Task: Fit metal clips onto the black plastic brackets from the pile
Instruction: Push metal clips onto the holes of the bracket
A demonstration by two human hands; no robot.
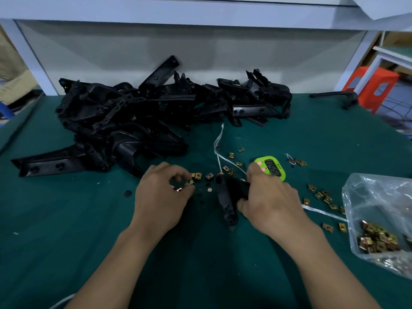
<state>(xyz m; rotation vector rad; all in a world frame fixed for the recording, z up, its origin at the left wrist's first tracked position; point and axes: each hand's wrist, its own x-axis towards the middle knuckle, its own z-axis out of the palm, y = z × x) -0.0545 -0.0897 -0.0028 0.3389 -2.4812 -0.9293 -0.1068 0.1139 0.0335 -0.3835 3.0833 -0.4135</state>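
Observation:
A big pile of black plastic brackets (138, 114) lies across the back of the green table. My right hand (270, 199) grips one black bracket (227, 201) in front of me, its long end pointing toward me. My left hand (162, 192) has its fingers curled over small brass-coloured metal clips (189, 182) on the mat and pinches one of them. More loose clips (231, 170) lie just beyond the bracket.
A green digital timer (273, 167) sits behind my right hand. A clear plastic bag (379, 219) of clips lies at the right, with scattered clips (323, 196) beside it. White string (217, 148) trails over the mat. One lone black bracket (336, 97) rests far right.

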